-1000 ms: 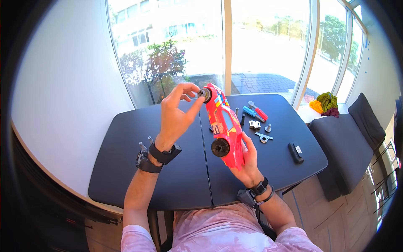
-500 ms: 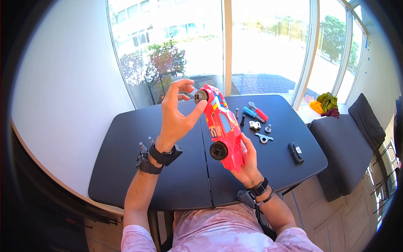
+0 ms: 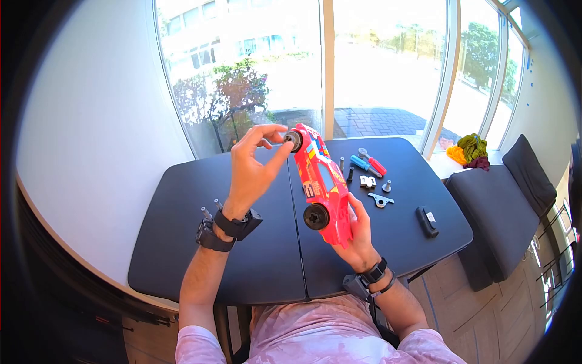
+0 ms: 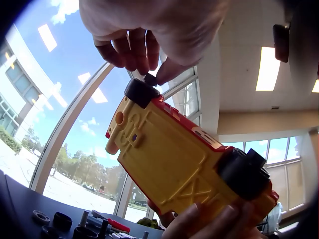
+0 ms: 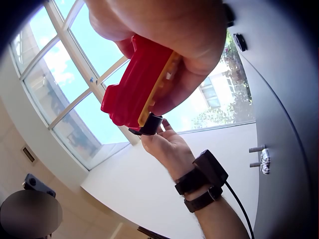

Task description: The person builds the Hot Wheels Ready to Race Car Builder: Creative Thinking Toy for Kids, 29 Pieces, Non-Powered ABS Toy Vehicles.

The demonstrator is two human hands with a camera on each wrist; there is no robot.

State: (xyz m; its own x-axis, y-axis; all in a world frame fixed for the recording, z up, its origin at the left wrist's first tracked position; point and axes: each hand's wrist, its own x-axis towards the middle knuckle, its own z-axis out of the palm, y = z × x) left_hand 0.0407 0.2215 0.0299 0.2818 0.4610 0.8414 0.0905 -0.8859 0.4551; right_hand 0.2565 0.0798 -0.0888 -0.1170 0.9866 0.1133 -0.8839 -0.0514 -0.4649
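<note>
Grip: right hand (image 3: 357, 238) holds the car's near end, fingers curled on its underside; left hand (image 3: 253, 173) pinches between thumb and fingertips, close at the far hub. Dark rectangular tabletop with a centre seam (image 3: 260, 267) lies below. Above it, apart from it: red plastic toy race car with bright decals (image 3: 322, 173). Probably light, stiff, fairly slick; sturdy body, best taken around its flanks, clear of anything that turns. Long axis runs away from the person, leaning left; far end appears raised. Which end is the nose, cannot tell. Decalled flank faces the person; yellow plastic underside (image 4: 169, 154) faces left. Round black near wheel (image 3: 316, 216), black far wheel (image 3: 295, 139). Smallest: dark stubby peg (image 4: 150, 79) in the left pinch.
</note>
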